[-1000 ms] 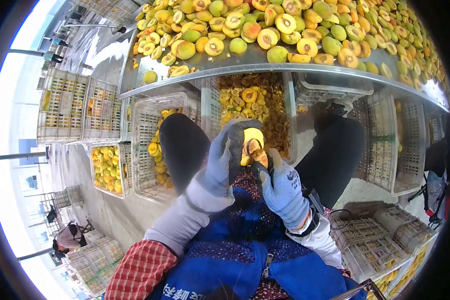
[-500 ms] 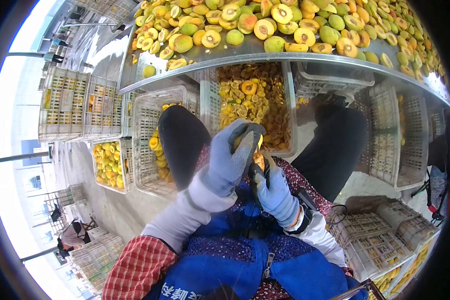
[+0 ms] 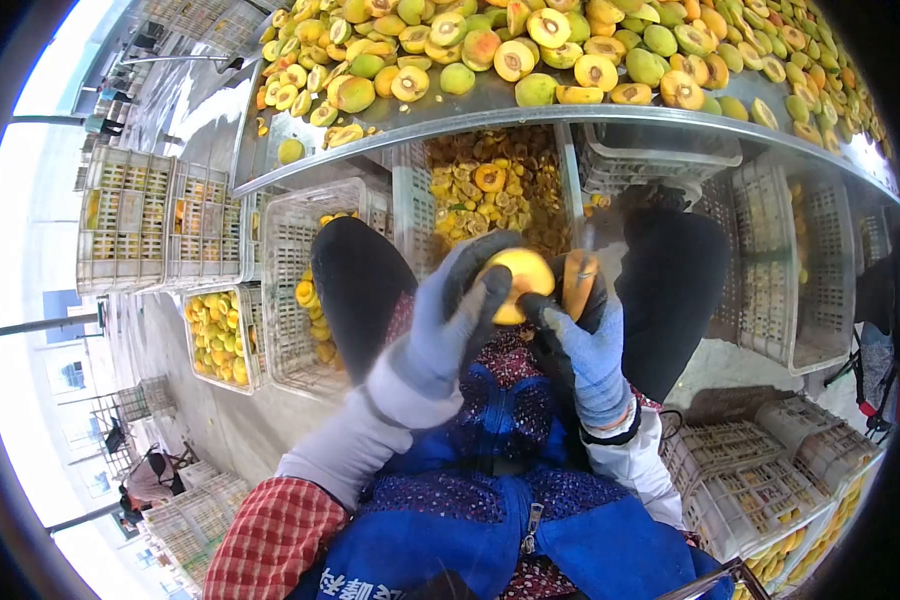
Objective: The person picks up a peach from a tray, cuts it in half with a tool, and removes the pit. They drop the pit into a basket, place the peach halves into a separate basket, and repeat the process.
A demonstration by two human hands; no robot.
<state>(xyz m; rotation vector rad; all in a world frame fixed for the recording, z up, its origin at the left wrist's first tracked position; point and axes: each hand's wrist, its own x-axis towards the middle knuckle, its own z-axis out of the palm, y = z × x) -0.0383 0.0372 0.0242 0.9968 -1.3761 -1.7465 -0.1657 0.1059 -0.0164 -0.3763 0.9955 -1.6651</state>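
In a blue-grey glove, my left hand pinches a yellow peach half, its cut face up and somewhat blurred. Close on its right, my right hand, gloved too, is wrapped round a wooden-handled tool. The tool's tip is too blurred to make out. My right thumb reaches the peach half's edge. Both hands are over my lap, just in front of a crate of yellow fruit pieces and brown scraps.
Halved and whole peaches cover a metal table across the front. A crate with yellow halves stands left of my knee. Stacked crates rise farther left, others at the lower right. A person is at the far lower left.
My hands have moved apart slightly, the right one to the right. The peach half, earlier mostly hidden between them, now shows its cut face, and the tool's handle shows.
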